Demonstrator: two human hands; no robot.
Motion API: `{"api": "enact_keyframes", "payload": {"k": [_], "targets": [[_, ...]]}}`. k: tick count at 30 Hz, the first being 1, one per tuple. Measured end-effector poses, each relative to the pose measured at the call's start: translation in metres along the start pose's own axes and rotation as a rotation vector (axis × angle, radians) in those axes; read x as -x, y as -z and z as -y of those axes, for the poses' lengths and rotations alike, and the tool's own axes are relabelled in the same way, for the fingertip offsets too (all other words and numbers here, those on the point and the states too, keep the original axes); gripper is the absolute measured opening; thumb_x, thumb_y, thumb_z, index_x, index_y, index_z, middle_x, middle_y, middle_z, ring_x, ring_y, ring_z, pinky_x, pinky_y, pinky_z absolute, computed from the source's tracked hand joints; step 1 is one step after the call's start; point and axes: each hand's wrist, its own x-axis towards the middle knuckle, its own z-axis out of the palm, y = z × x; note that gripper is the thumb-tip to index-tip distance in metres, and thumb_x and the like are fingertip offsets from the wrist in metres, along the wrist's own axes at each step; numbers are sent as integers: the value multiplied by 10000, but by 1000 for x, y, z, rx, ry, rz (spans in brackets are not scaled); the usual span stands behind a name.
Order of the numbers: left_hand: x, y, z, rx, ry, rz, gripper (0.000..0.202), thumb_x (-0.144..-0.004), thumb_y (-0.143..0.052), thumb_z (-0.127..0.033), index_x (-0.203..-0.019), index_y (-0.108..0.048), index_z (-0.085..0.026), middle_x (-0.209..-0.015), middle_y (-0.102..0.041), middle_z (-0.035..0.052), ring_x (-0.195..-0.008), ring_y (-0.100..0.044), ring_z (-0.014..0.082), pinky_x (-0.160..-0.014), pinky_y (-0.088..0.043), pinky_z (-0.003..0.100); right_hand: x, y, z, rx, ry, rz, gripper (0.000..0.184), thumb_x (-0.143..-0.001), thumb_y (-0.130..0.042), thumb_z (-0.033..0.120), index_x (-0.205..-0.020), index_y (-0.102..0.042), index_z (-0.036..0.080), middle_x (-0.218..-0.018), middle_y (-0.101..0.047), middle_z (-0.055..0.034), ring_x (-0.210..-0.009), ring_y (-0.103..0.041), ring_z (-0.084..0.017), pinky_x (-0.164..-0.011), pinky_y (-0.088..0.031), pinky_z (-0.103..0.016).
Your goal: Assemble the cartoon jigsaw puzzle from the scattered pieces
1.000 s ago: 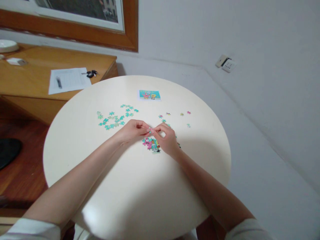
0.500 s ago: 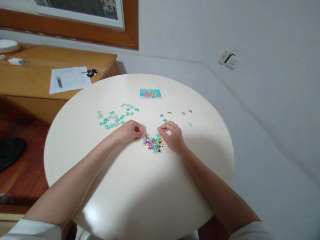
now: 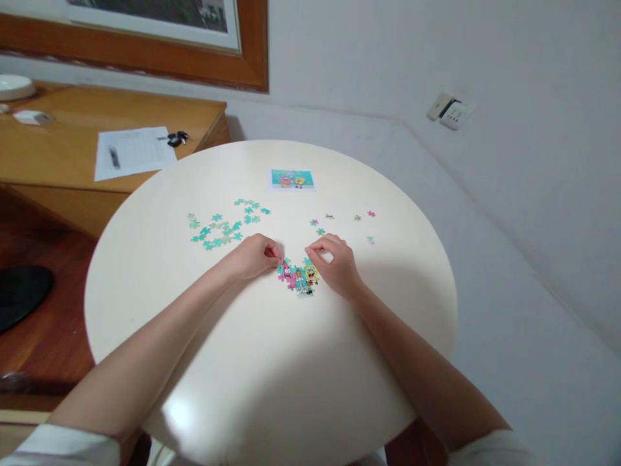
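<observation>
A partly joined jigsaw puzzle [image 3: 298, 279] lies on the round white table [image 3: 233, 362], showing a pink figure at its left and a yellow one at its right. At the puzzle's upper left edge, my left hand [image 3: 259, 254] pinches a puzzle piece, mostly hidden by the fingertips. My right hand [image 3: 334, 262] hovers by the upper right edge, thumb and forefinger pressed together. Whether anything sits between those fingertips is too small to make out.
Loose turquoise pieces [image 3: 218, 234] are scattered at the left. Several others, including a pink piece [image 3: 371, 213], lie at the right. A small picture card [image 3: 292, 180] rests at the back. A wooden desk [image 3: 63, 155] carries paper [image 3: 136, 152] and keys [image 3: 177, 138].
My left hand has shifted very slightly right along the puzzle's edge. My right hand holds nearly the same pose, and the view has tilted a little.
</observation>
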Motion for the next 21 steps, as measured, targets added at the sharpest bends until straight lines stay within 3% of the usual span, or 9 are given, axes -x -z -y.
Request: {"api": "enact_keyframes", "payload": {"k": [12, 21], "targets": [[3, 0, -3, -78, -16, 11, 117, -649, -594, -247, -601, -659, -162, -577, -651, 8, -562, -565, 133, -548, -389, 221, 0, 0, -1, 4, 17, -16, 175, -805, -561, 212, -631, -574, 217, -672, -635, -15, -715, -570, -164, -734, -376, -323], [8, 0, -9, -257, -13, -28, 112, -688, -597, -253, -672, -671, -170, -625, -667, 18, -596, -580, 154, -546, -358, 240, 0, 1, 1, 6, 0, -2, 166, -799, -571, 202, -634, -579, 216, -686, -630, -16, -723, -566, -165, -736, -375, -324]]}}
